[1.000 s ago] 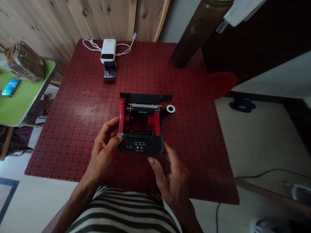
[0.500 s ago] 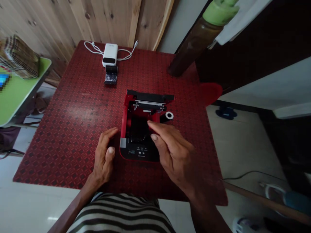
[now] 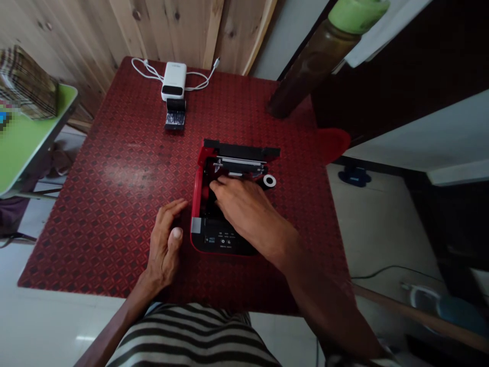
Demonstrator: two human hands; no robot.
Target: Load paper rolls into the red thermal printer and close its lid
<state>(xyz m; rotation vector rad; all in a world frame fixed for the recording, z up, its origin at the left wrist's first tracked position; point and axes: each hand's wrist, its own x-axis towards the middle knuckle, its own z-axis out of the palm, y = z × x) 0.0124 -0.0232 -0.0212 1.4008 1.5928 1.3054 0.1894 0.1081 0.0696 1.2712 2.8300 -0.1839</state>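
Note:
A red and black label printer (image 3: 196, 199) stands on the patterned red table with its lid raised at the back. My right hand (image 3: 244, 204) reaches down into its dark inner bay, covering much of the right half. The fingertips are bent inside, and shadow hides whatever they touch. My left hand (image 3: 166, 242) rests on the table just left of the printer, apart from it, fingers loosely extended and nothing in them. A dark roll with a white ring end (image 3: 269, 181) lies by the printer's right side, behind my right wrist.
A white power bank (image 3: 174, 79) with a white cable lies at the back of the table (image 3: 122, 214). In front of it is a small black roll with a loose strip (image 3: 175, 117). A tall bottle with a green cap (image 3: 305, 66) stands at back right. A green table (image 3: 34, 132) adjoins left.
My right hand has moved left and deeper into the printer's bay from its right edge. My left hand stays in place. The view has shifted slightly.

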